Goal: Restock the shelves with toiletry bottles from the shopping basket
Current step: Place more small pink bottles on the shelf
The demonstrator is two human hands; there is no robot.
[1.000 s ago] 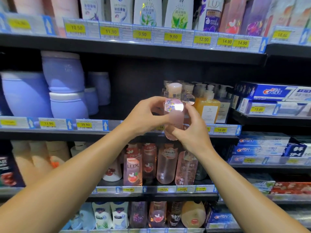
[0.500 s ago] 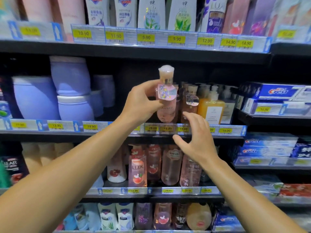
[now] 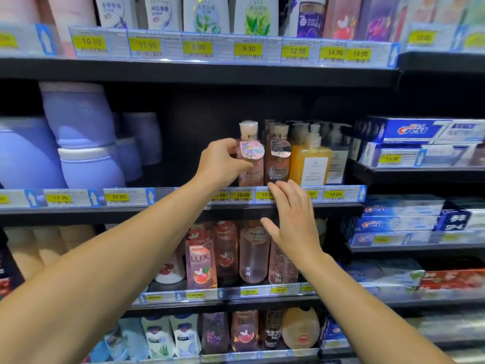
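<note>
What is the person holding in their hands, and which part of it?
The left hand grips the pink bottle by its upper body, below the cap. The right hand holds nothing.

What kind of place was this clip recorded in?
Most likely a supermarket or drugstore toiletries aisle: yellow price tags line the shelf edges, Crest toothpaste boxes are stacked at right, and the left hand holds a pink bottle.

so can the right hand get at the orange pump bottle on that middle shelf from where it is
Probably yes. The right hand is open just below the shelf edge, and the orange pump bottle stands in the front row with nothing before it; the left hand holds the pink bottle further left.
</note>
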